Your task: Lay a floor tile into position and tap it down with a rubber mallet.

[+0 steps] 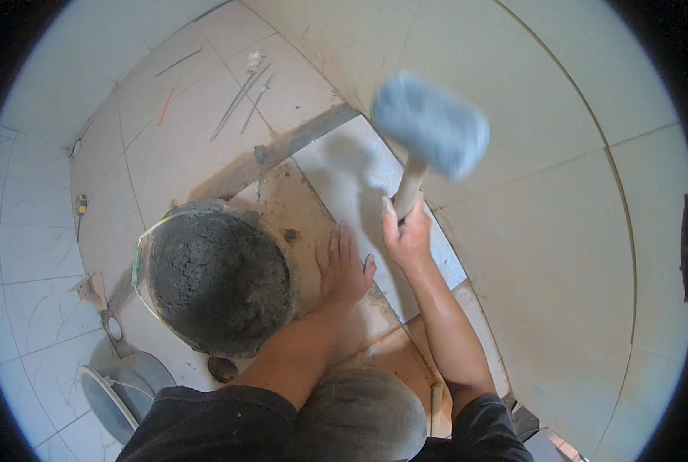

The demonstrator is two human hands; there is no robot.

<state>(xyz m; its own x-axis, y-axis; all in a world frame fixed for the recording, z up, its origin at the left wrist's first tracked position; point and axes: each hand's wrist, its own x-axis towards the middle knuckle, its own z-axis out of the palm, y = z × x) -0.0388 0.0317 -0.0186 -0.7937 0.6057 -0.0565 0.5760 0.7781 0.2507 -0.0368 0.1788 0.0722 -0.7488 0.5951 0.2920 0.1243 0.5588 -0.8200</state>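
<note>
Your right hand [410, 231] is wrapped around the handle of the mallet [430, 127], whose blurred head is raised near the wall [544, 254], above the pale tile's far part. The pale tile [394, 281] lies alongside that wall. Your left hand [345, 269] is flat, fingers extended, on the tan tile [294, 192], thumb at the joint. Heaped mortar [217, 277] stands to its left; a grey bucket [153, 371] is farther left.

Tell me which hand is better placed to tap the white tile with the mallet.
Right, I'd judge: the right hand grips the mallet, raised near the white tile. The left hand is palm down and holds no tool.
</note>
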